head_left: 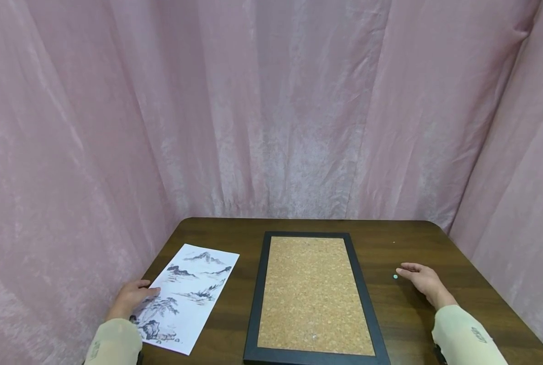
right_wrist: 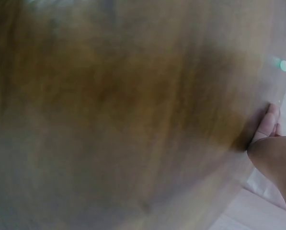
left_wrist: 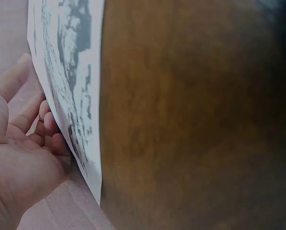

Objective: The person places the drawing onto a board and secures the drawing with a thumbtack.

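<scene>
A white sheet with an ink landscape painting [head_left: 198,294] lies along the table's left edge. My left hand [head_left: 133,298] pinches the sheet's left edge, the thumb over the paper. In the left wrist view the left hand [left_wrist: 28,153] has curled fingers by the paper's rim, partly hidden behind it. On the right, a small pale green thumbtack [head_left: 395,276] sits on the wood. Just beside it hovers my right hand [head_left: 422,280], fingers loosely extended and holding nothing. The right wrist view shows the green thumbtack [right_wrist: 284,65] apart from the right hand [right_wrist: 274,139].
A cork board [head_left: 314,299] in a black frame [head_left: 260,289] lies between the hands on the dark wooden table [head_left: 227,230]. Pink curtains [head_left: 271,111] hang behind the table and along both sides.
</scene>
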`<state>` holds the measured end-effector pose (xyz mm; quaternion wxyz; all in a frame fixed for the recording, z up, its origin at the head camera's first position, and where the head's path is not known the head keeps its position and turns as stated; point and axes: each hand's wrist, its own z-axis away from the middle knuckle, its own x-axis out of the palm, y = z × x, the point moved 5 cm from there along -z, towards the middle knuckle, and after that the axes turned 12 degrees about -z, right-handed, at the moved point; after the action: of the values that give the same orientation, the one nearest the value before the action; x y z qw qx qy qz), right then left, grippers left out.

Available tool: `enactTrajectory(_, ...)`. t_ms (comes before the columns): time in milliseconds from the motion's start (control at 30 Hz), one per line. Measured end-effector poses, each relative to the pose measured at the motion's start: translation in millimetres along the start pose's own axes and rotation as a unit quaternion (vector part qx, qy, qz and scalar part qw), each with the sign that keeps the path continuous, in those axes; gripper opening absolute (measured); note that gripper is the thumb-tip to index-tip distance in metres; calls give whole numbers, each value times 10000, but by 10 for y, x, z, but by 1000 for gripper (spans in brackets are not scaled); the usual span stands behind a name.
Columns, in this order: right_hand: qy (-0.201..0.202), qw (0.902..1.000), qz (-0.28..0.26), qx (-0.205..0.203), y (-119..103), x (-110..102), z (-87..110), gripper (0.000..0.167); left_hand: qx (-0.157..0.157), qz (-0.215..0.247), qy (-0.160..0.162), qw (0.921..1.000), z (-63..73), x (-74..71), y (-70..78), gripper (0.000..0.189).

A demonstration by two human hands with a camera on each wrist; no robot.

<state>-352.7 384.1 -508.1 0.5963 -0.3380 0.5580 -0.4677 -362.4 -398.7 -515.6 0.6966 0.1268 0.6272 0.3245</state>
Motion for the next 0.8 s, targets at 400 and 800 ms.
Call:
enactTrajectory(400,346,9982,270,-419,77,24,-27,51,-239,87,400,9989,79,26,68,54)
enactTrajectory(800,562,9955,622,-445,40,59,-32,36,-57,-76,401,9992,50,-61,54,38)
